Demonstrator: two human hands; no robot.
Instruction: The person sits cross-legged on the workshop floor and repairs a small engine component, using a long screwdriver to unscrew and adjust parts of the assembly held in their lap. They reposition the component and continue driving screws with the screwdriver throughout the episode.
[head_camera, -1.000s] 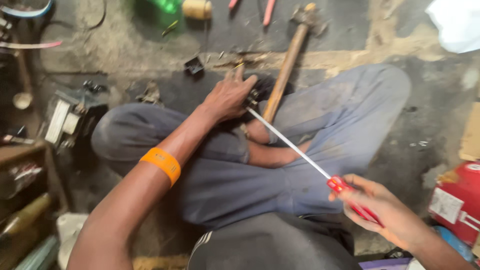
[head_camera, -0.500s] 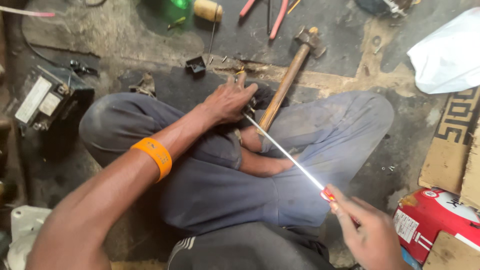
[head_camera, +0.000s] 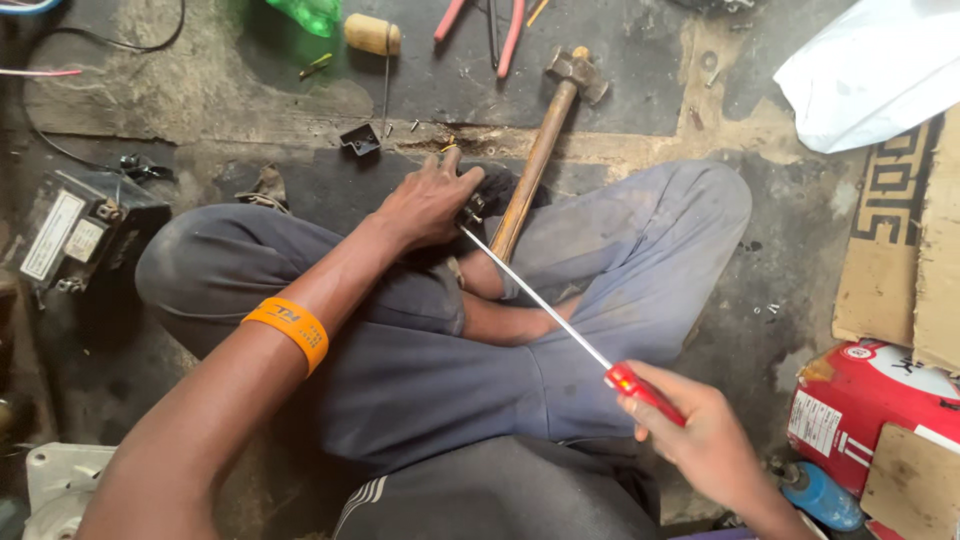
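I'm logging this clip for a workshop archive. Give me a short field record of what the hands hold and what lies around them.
Posture: seated cross-legged on the floor
Left hand: pressed on a small dark part by the crossed legs
Right hand: grips the red handle of a long screwdriver, tip at that part
Wrist: orange band on the left forearm
Beside the left hand: wooden-handled hammer
Further off: red-handled pliers, green bottle, white bag, cardboard

One head-worn camera looks steeply down, close over crossed legs (head_camera: 560, 330). The floor (head_camera: 640, 60) fills the frame's upper part.
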